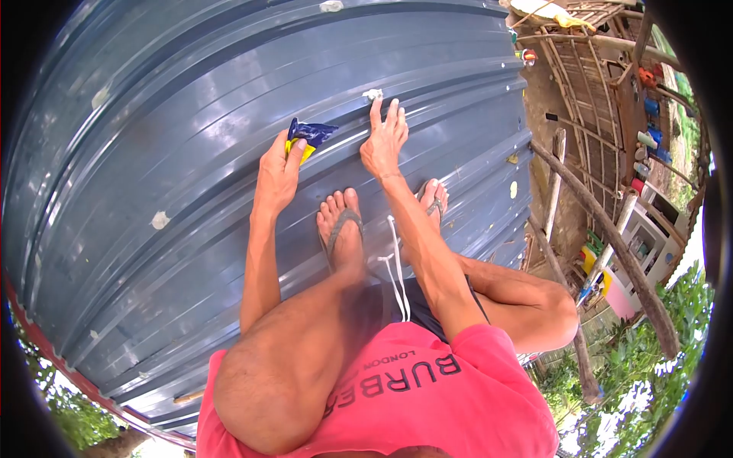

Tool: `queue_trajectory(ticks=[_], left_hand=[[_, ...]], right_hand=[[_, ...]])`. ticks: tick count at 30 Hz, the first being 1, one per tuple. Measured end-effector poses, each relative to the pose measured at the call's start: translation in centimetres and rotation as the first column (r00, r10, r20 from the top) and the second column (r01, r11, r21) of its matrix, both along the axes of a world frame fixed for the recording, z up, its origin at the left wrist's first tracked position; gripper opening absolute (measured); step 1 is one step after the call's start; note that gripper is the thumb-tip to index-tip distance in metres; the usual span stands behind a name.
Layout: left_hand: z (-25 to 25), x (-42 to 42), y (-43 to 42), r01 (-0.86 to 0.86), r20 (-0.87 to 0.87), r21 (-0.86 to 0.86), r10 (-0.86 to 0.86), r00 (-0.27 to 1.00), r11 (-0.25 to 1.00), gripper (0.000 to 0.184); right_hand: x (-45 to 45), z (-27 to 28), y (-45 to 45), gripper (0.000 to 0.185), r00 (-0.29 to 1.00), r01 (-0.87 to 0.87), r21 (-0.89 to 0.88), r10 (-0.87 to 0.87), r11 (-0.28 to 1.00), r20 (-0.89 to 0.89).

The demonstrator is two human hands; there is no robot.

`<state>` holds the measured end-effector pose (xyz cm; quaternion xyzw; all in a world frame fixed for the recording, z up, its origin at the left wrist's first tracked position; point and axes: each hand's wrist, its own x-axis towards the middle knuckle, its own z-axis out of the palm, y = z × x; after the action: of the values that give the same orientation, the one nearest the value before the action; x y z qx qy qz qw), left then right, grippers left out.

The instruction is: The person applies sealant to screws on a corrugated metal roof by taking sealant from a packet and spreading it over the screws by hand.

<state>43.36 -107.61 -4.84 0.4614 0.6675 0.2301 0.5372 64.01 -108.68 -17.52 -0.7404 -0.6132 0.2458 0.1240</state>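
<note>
My left hand (pixel 278 172) pinches a crumpled blue and yellow packet (pixel 314 133) between thumb and fingers, just above the dark blue corrugated metal roof (pixel 206 172). To its right, my right hand (pixel 385 145) reaches forward with fingers extended and slightly apart. Its index fingertip touches a small white lump of paste (pixel 372 94) on the metal, close to a raised rib. Other whitish patches, such as one patch (pixel 159 220) left of my hands and another patch (pixel 101 97) farther up, dot the sheet. Both feet, in flip-flops, stand on the roof below my hands.
The roof ends on the right, where wooden poles (pixel 611 229) and a bamboo framework (pixel 580 99) stand beyond the drop. A reddish edge (pixel 57 355) borders the lower left. A short stick (pixel 189 397) lies near my knee. Leaves (pixel 611 366) show at lower right.
</note>
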Motion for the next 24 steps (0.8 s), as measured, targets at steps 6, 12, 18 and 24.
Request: queue_trajectory(ticks=[6, 12, 18, 24], left_hand=[[0.0, 0.1, 0.1, 0.012, -0.016, -0.016, -0.012, 1.0, 1.0, 0.031], [0.1, 0.2, 0.0, 0.009, -0.017, -0.002, -0.009, 1.0, 1.0, 0.031], [0.0, 0.1, 0.0, 0.018, -0.021, -0.001, -0.018, 1.0, 1.0, 0.031], [0.2, 0.0, -0.1, 0.011, -0.012, -0.023, -0.011, 1.0, 1.0, 0.03]], right_hand=[[-1.5, 1.1, 0.0, 0.087, 0.998, 0.065, 0.006, -0.065, 0.998, -0.027], [-2.0, 0.6, 0.2, 0.085, 0.997, 0.072, -0.017, -0.072, 0.997, -0.021], [-2.5, 1.8, 0.1, 0.083, 0.999, 0.053, 0.014, -0.053, 0.999, 0.003], [1.3, 1.2, 3.4, 0.067, 0.997, 0.078, 0.038, -0.078, 0.996, -0.01]])
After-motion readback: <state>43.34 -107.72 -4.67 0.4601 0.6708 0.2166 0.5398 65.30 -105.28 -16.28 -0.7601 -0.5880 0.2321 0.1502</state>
